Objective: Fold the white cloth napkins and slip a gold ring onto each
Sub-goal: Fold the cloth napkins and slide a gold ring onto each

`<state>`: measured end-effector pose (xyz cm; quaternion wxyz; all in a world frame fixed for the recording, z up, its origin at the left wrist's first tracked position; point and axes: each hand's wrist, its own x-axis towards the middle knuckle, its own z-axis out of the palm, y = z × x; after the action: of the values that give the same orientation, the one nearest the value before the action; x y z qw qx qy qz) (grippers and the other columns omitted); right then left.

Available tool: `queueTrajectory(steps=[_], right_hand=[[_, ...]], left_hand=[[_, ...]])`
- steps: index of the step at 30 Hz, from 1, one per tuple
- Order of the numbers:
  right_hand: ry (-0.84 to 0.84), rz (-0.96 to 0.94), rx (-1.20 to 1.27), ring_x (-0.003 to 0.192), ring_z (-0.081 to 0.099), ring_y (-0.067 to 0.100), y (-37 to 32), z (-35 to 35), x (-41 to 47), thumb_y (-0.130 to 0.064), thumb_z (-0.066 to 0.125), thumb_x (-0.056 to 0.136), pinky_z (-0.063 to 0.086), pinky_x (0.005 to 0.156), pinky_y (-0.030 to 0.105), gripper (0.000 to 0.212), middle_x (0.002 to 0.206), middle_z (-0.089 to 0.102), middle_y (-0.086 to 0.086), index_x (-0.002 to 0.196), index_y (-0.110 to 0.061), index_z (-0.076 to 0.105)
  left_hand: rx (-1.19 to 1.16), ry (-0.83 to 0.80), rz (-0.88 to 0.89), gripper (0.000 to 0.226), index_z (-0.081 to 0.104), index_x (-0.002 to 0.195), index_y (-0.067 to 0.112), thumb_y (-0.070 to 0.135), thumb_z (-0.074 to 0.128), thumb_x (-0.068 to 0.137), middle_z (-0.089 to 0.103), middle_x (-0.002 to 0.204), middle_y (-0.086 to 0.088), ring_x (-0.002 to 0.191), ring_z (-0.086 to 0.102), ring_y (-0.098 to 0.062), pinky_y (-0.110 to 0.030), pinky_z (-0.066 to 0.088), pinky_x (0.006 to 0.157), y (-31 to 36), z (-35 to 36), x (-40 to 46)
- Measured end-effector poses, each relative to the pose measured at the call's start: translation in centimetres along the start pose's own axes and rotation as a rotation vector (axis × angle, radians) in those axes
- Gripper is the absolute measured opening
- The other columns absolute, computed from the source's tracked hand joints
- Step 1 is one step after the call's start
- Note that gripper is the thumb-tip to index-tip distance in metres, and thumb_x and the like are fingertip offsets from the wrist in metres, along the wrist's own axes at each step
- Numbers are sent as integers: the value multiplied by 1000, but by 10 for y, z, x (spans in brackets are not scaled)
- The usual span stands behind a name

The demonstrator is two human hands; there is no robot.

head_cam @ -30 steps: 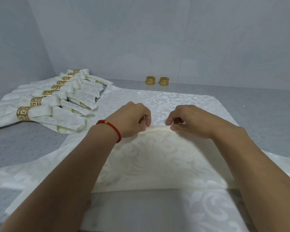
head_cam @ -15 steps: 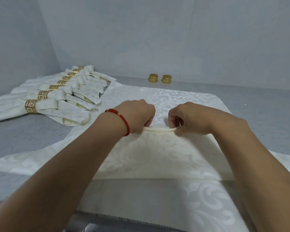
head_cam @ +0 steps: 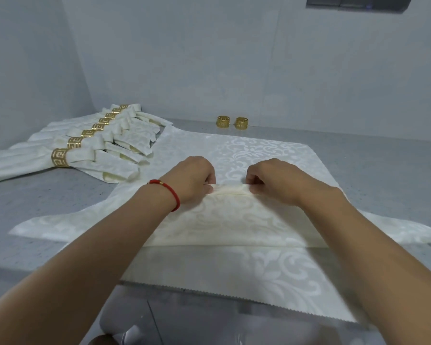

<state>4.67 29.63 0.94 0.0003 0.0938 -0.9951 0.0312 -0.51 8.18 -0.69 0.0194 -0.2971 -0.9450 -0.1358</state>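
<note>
At the left of the frame, a row of finished napkins [head_cam: 67,155], each folded and wearing a gold ring, fans across the grey table [head_cam: 47,202]. In the centre lies a white patterned napkin [head_cam: 234,220], spread flat with a pleat raised across its middle. The left hand [head_cam: 192,179], with a red bracelet [head_cam: 168,191] at the wrist, pinches the pleat's left end with curled fingers; the right hand [head_cam: 274,180] pinches its right end the same way. At upper centre, near the wall, stand two spare rings [head_cam: 232,122]. The cloth looks light, soft and floppy, likely to slip out of its crease, so gripping along the folded ridge seems best.
</note>
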Motion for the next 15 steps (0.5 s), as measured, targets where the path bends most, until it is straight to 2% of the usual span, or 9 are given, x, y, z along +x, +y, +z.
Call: queueTrajectory(steps=[3,5,8,10,12,15], right_hand=[[104,-59,-98,91,53,20,-7,4,-15,-13,54,94,45,74,36,10,102,59,-5,96,-22,53],[149,-106,-156,90,50,20,-8,8,-23,-10,52,93,41,69,34,14,99,55,-4,98,-23,50],[164,-157,-262,91,54,23,-8,14,-32,-10,52,94,44,69,35,20,103,55,-3,109,-23,54],[119,-146,-232,93,56,22,-7,12,-37,-12,53,96,48,74,36,21,105,57,-6,112,-26,57],[90,-68,-70,93,59,19,-6,8,-41,-15,53,96,50,78,35,20,101,61,-10,108,-29,61],[150,30,131,94,63,20,-7,12,-42,-17,59,98,54,86,40,26,98,66,-6,119,-27,70]], left_hand=[[178,86,101,11,54,88,24,15,58,93,55,101,3,95,53,-20,-33,45,82,8,1,-11],[281,120,187,14,52,89,21,7,53,91,57,98,1,93,54,-21,-33,44,76,12,3,-17],[409,55,278,22,59,98,16,-2,49,89,56,99,0,92,54,-22,-31,40,67,13,1,-24],[377,-2,285,24,64,98,14,-2,50,87,59,99,0,91,57,-22,-33,46,70,12,-3,-28],[242,-21,233,23,70,97,15,2,51,91,64,98,2,91,61,-21,-35,52,77,10,-6,-33],[37,86,117,20,71,107,19,12,55,97,66,91,5,93,64,-19,-28,49,80,10,-4,-38]])
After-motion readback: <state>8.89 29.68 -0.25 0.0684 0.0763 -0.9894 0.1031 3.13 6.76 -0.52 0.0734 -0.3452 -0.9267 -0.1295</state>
